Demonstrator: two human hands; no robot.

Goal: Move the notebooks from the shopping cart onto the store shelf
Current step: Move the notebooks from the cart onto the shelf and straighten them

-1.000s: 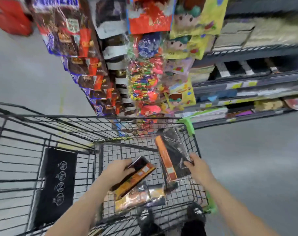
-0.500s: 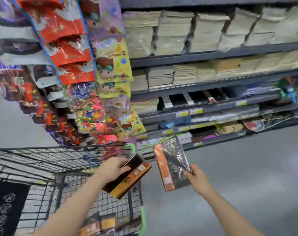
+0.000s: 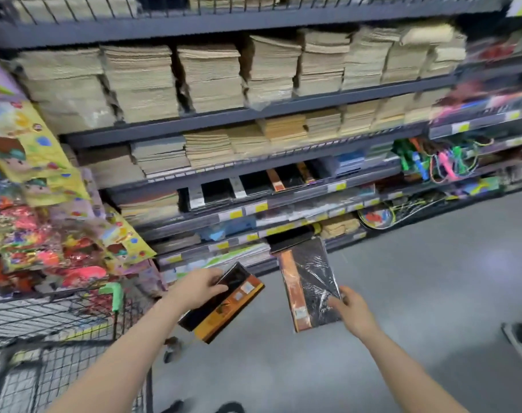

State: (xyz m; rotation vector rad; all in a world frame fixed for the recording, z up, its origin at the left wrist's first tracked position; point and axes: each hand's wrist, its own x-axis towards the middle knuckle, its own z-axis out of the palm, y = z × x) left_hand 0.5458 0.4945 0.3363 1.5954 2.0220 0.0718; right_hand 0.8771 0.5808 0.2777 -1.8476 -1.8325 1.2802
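My left hand [image 3: 195, 289] grips a black notebook with an orange spine [image 3: 224, 305], held flat over the floor just right of the shopping cart [image 3: 54, 332]. In my right hand [image 3: 352, 312] is a second shrink-wrapped black and orange notebook [image 3: 308, 284], tilted upright with my fingers at its lower right corner. Both notebooks are outside the cart, in front of the store shelf [image 3: 253, 171]. On a middle shelf lie matching black and orange notebooks [image 3: 283, 178] side by side.
Tall stacks of tan notebooks [image 3: 209, 79] fill the upper shelves. Colourful hanging packets [image 3: 45, 210] crowd the rack on the left above the cart. Skipping ropes [image 3: 432, 162] hang at right. Grey floor [image 3: 417, 278] lies below, with a foot [image 3: 521, 338] at the right edge.
Both hands lifted the notebooks out of the cart and swung right toward the shelf. My view turned from the cart to the shelving.
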